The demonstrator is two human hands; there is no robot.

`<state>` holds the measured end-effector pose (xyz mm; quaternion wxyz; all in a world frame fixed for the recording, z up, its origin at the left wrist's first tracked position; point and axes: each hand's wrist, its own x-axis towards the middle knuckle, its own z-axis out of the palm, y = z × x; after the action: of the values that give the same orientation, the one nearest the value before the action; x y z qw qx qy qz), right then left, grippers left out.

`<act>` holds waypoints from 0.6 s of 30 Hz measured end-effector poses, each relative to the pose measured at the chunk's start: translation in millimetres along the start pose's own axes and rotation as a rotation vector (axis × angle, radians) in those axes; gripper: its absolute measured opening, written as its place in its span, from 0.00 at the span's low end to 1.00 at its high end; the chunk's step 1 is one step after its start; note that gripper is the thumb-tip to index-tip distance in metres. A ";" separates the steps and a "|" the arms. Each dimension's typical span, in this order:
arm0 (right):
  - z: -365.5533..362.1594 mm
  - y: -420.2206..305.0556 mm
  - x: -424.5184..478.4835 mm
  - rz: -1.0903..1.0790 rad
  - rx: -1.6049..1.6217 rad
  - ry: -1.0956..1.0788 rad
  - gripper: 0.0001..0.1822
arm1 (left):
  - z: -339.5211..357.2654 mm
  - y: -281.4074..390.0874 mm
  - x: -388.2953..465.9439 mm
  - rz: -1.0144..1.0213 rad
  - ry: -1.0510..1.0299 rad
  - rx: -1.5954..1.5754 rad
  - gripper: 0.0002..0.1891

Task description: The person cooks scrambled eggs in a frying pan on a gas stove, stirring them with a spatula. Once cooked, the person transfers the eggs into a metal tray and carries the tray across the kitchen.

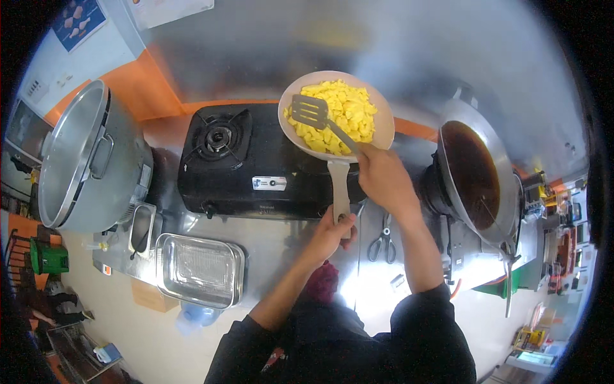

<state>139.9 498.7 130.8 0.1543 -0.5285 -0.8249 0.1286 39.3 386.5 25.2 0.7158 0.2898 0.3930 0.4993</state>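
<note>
My left hand (332,235) grips the end of the beige handle of a frying pan (384,126) over the right side of a black two-burner gas stove (216,189). Yellow scrambled eggs (346,110) fill much of the pan. In my right hand (386,180) is a grey slotted spatula (309,111); its blade lies over the left part of the eggs. The stove's left burner (218,139) is bare, while the pan hides most of the right one.
Left stands a large metal pot (122,177), with a small metal container (142,228) and rectangular metal trays (201,271) nearer. Scissors (383,245) lie on the counter. A wok (501,158) of dark liquid (467,173) is at right. A person (53,307) is at far left.
</note>
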 end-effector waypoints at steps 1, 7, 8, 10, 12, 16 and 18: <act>6.0 -0.5 3.7 -0.019 0.009 0.000 0.13 | 0.7 0.2 -1.2 -0.003 0.010 0.008 0.17; 29.8 -4.7 22.7 -0.070 0.078 0.038 0.13 | -0.8 2.5 -1.3 0.007 -0.007 0.020 0.16; 23.8 -10.2 18.6 -0.083 0.083 0.050 0.14 | -1.7 3.6 -1.6 0.014 -0.014 0.028 0.16; 18.2 -11.8 15.6 -0.084 0.090 0.029 0.14 | -1.7 4.4 -2.7 0.014 -0.014 0.031 0.16; 12.0 -5.6 13.9 -0.059 0.097 -0.036 0.14 | -0.1 4.2 -2.8 0.000 -0.002 0.023 0.15; 20.7 17.4 9.3 -0.026 0.298 0.015 0.15 | 2.0 3.0 -2.7 -0.003 0.014 0.008 0.15; 19.8 21.0 7.0 0.031 0.359 -0.039 0.15 | 1.8 2.3 -3.0 0.005 0.017 -0.005 0.15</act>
<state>146.9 512.7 105.6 0.2283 -0.5025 -0.7832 0.2863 39.1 384.4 28.8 0.7117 0.2846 0.3971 0.5048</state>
